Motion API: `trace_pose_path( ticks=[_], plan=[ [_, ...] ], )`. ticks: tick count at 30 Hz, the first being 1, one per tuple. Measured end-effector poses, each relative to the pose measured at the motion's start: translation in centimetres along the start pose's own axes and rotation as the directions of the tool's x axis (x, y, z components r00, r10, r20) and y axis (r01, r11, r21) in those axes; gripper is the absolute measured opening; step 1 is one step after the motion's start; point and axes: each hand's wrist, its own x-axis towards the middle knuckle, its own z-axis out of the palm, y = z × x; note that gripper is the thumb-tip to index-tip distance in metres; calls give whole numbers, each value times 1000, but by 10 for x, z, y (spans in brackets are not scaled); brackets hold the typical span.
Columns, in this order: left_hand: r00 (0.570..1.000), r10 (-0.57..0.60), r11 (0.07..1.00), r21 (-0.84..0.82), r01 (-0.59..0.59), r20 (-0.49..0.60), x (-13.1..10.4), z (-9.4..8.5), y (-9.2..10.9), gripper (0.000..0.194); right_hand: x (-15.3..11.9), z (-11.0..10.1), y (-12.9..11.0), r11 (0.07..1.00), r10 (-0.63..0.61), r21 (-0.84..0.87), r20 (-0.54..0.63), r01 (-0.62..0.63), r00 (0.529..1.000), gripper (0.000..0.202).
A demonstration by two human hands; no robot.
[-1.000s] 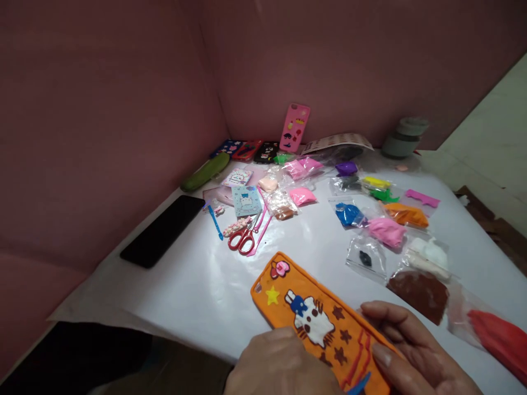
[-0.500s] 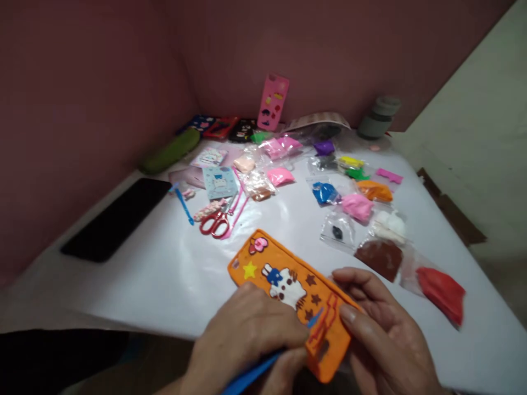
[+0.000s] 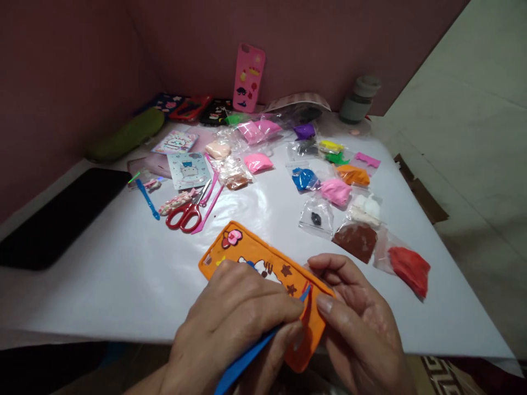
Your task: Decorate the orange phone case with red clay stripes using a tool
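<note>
The orange phone case (image 3: 297,278) is at the lower centre of the frame, slanting from upper left down to lower right, so its long axis points towards the right hand (image 3: 362,326). That hand has the lower right end pinched, thumb on the decorated face and fingers along the far edge. The left hand (image 3: 242,307) comes in from the lower left and covers the middle of the case; its grip is closed round a blue tool (image 3: 249,359), held like a pen. The tool runs up to the right, roughly crosswise to the case, and its tip is at the red strips (image 3: 309,302). The right thumb is just beside these strips, with the left fingertips near them on the other side. Whether the tip presses on them cannot be told.

On the bench (image 3: 135,296), right of centre, clear bags hold a blue lump (image 3: 304,179), a pink lump (image 3: 335,192), a small black lump (image 3: 316,218) and a flat brown slab (image 3: 354,241). A red lump (image 3: 410,271) is partly in its bag, furthest right. A lidded jar (image 3: 357,104) stands at the upper right; its contents cannot be made out. Red-handled scissors (image 3: 191,216) lie left of centre, beyond the case, and a black slab-like phone (image 3: 66,214) lies at the left.
</note>
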Motion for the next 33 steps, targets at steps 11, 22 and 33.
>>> trace_pose_path(
  ticks=[11,22,33],
  plan=[
    [997,45,998,49,-48,60,8,-4,4,13,1,0,0,1000,5,10,4,-5,1000,22],
    [985,76,986,135,-97,153,7,-11,-3,9,1,0,2,1000,1,27,9,-1,1000,25],
    [997,80,969,235,-83,24,7,4,-1,32,2,-2,6,1000,14,22,1,-14,1000,26]
  ],
)
